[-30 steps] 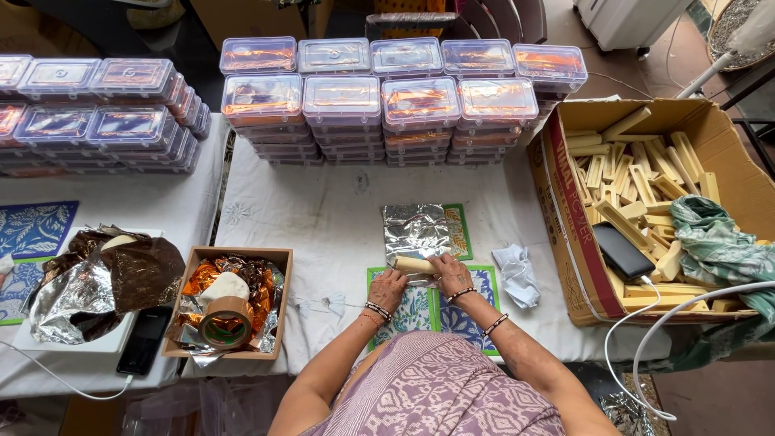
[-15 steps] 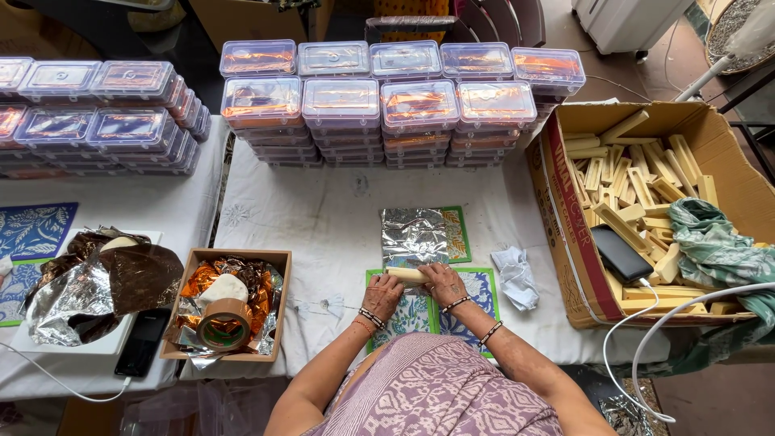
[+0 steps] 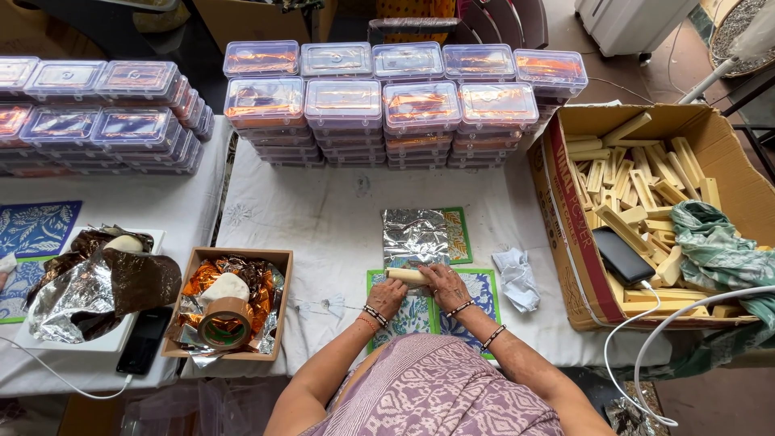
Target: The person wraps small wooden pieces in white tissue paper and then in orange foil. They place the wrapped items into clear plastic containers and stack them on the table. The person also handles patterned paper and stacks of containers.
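Pale bar [image 3: 406, 275] lay at near edge of silver foil sheet [image 3: 415, 236] on table [image 3: 323, 218], left hand [image 3: 387, 296] and right hand [image 3: 442, 282] with fingers curled onto it, wrapping seemingly barely begun; many bare bars in cardboard box [image 3: 565, 210].

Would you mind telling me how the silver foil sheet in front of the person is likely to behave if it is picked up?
The foil sheet looks thin and crinkled, so it would probably flop and crease easily. It seems very light; a push might slide it on the white cloth. Its near edge lies by the pale stick under both hands, so that end is likely pinned.
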